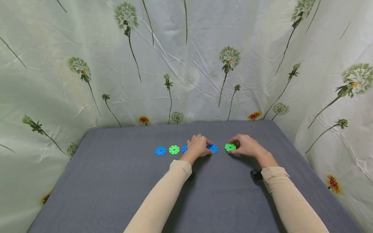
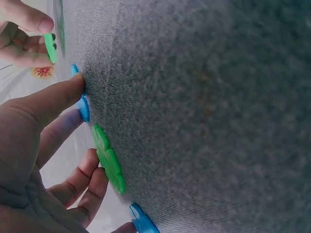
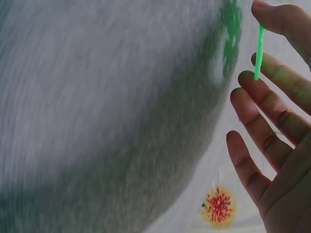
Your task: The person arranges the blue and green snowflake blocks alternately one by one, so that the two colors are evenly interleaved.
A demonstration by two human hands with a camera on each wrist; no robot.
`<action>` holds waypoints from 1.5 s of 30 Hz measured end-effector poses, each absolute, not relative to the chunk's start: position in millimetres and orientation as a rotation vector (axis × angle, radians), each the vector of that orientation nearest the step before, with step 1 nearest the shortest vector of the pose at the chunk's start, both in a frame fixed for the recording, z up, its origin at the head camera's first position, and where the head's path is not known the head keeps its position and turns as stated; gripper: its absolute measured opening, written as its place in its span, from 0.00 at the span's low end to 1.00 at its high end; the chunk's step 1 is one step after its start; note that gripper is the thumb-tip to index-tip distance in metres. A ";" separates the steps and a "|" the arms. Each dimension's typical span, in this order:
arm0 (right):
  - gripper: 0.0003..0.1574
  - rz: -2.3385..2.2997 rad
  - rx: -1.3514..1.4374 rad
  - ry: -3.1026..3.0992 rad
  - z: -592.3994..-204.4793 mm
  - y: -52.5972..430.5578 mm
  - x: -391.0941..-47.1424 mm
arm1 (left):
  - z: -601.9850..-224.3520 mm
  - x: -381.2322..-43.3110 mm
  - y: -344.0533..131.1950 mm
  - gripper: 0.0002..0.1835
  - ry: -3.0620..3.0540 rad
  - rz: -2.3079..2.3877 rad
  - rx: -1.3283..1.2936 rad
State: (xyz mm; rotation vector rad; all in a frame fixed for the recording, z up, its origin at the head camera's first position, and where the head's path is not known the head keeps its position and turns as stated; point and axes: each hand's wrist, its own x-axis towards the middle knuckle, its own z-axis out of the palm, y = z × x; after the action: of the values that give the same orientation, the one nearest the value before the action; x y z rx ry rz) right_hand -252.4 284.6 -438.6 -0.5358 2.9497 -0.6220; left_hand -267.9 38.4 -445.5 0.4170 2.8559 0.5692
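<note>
My left hand (image 1: 198, 146) pinches a notched blue plastic disc (image 1: 214, 149) by its edges with thumb and index finger, flat against the grey cloth. Beneath that hand lies a green disc (image 2: 109, 160), hidden in the head view; the other fingertips are right at its edge. To the right, my right hand (image 1: 247, 146) holds another green disc (image 1: 230, 147) between thumb and fingertips. In the right wrist view this green disc (image 3: 259, 53) appears edge-on, raised over the cloth. Further left in the row are a blue disc (image 1: 161, 150), a green disc (image 1: 174, 149) and a partly covered blue disc (image 1: 184, 148).
The grey cloth-covered table (image 1: 116, 181) extends around the row of discs. Behind it and along its sides hangs a pale curtain (image 1: 192, 77) printed with dandelions. Dark wrist devices, one a black band (image 1: 256, 174), sit below both hands.
</note>
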 end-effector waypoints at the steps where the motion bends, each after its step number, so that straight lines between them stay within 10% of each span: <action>1: 0.28 -0.623 -0.532 2.946 -439.5 282.5 -252.6 | -445.8 -267.8 37.9 0.20 2.857 0.563 0.420; 45: 0.32 -0.439 -0.514 3.004 -446.8 251.3 -258.0 | -448.2 -266.5 25.4 0.22 2.887 0.503 0.467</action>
State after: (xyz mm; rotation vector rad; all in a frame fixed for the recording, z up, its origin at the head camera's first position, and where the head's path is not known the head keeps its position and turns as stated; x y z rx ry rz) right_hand -258.0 251.3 -446.8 -0.5144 3.0040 -0.4386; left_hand -266.5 25.4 -448.2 0.4667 2.8874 0.5031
